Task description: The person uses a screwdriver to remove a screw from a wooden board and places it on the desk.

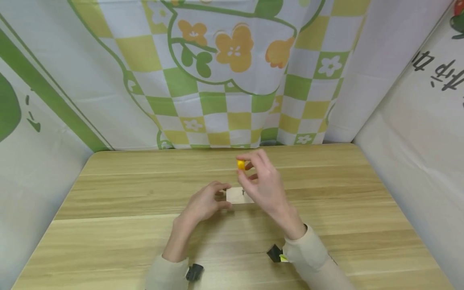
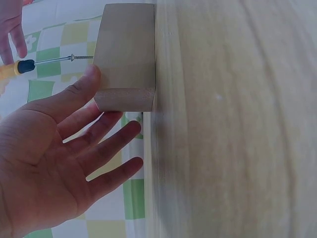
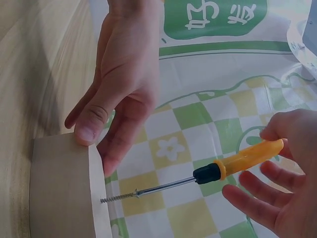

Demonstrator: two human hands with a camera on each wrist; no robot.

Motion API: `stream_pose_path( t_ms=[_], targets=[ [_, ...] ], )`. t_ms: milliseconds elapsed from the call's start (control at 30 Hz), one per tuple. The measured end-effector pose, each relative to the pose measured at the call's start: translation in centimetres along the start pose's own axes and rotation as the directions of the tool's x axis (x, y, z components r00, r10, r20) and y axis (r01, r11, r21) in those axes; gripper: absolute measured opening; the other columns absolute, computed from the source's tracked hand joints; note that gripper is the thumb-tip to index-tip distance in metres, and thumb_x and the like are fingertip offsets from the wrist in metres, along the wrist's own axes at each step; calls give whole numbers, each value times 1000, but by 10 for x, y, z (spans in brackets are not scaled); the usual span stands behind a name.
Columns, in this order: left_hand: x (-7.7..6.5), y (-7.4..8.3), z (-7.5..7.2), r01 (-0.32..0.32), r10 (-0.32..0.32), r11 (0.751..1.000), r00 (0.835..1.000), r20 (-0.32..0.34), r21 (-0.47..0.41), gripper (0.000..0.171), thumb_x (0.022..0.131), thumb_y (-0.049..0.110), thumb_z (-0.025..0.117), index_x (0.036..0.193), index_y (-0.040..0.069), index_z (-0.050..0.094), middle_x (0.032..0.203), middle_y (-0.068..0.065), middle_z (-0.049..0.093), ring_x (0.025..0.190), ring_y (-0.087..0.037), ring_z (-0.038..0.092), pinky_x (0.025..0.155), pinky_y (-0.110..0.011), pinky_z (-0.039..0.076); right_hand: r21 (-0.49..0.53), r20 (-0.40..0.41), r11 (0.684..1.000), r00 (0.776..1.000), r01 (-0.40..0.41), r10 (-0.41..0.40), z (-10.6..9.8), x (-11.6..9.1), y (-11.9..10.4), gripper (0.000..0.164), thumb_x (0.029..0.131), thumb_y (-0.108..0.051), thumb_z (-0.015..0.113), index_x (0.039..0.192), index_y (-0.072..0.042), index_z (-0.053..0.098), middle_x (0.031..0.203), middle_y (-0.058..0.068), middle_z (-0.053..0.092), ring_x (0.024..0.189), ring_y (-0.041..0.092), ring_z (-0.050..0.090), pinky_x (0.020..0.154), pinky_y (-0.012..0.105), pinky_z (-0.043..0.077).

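Note:
A pale wooden block lies on the table, and my left hand holds its left end between thumb and fingers. My right hand grips the yellow handle of a screwdriver above the block. Past the handle come a black collar and a thin metal shaft. At the shaft's tip is a screw, its point at the block's top face and most of its thread exposed. The left wrist view shows the screw standing roughly square to that face.
The wood-grain table runs back to a checked, flower-printed curtain. White printed sheets hang at the left and right sides. Small black devices sit by the left cuff and right cuff.

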State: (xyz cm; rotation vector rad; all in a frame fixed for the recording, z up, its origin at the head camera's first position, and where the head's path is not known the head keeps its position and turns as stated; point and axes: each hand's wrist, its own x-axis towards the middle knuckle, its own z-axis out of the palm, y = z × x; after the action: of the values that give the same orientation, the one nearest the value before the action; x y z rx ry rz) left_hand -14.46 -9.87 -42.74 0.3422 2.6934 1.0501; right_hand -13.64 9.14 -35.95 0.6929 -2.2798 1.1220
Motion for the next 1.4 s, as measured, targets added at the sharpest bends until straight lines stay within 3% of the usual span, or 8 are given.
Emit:
stream_pose_path(
  t_ms=[133, 433, 667, 767, 967, 1233, 1400],
  targets=[
    [0, 0, 1, 1, -1, 1000, 1000, -1, -3, 55, 83, 28, 81, 134, 21, 63, 129, 2, 63, 120, -24, 62, 101, -51, 49, -1, -19, 1000, 1000, 4, -4, 0, 1, -1, 24, 88, -10, 75, 109, -3, 67, 102, 9, 58, 81, 17, 64, 61, 15, 55],
    [1, -1, 1, -14, 14, 1000, 1000, -6, 3, 54, 83, 29, 81, 133, 20, 63, 125, 2, 64, 118, -24, 63, 99, -49, 50, 4, -2, 999, 999, 35, -35, -2, 1, -3, 27, 84, 3, 64, 109, -4, 68, 104, 7, 63, 84, 15, 66, 62, 15, 56],
    [0, 1, -1, -10, 10, 1000, 1000, -1, 12, 55, 83, 29, 81, 134, 21, 63, 128, 0, 64, 118, -25, 63, 101, -50, 49, -48, -24, 997, 998, 59, -60, -1, 1, 1, 27, 87, -9, 76, 113, -7, 70, 101, 8, 59, 82, 17, 66, 68, 26, 60],
    [0, 1, -1, -8, 8, 1000, 1000, 1, 10, 56, 83, 29, 81, 135, 21, 62, 128, 1, 63, 119, -24, 63, 101, -51, 49, -33, -37, 998, 997, 60, -61, -1, 1, 2, 28, 87, -4, 74, 114, -8, 71, 101, 8, 60, 82, 17, 65, 67, 29, 61],
    [-1, 1, -1, -5, 5, 1000, 1000, 4, -1, 55, 83, 27, 81, 135, 20, 62, 126, 1, 64, 119, -25, 63, 100, -50, 49, -34, -28, 998, 998, 60, -61, -2, 0, 0, 42, 82, 11, 61, 118, -8, 70, 105, 8, 64, 80, 16, 64, 68, 23, 60],
    [-1, 0, 0, -7, 7, 1000, 1000, 4, -9, 55, 83, 27, 80, 135, 21, 62, 127, 1, 64, 120, -25, 62, 100, -51, 50, -83, -48, 995, 997, 61, -65, -1, -2, 4, 32, 87, -4, 72, 118, -14, 72, 106, 7, 59, 79, 14, 63, 69, 27, 59],
    [-1, 0, 0, -4, 4, 1000, 1000, 5, -11, 56, 83, 27, 80, 135, 20, 62, 128, 0, 63, 120, -25, 62, 100, -52, 49, -60, -46, 996, 997, 62, -65, -2, 0, 4, 37, 86, 5, 63, 118, -11, 71, 109, 6, 64, 84, 14, 65, 73, 25, 60]
  ],
)
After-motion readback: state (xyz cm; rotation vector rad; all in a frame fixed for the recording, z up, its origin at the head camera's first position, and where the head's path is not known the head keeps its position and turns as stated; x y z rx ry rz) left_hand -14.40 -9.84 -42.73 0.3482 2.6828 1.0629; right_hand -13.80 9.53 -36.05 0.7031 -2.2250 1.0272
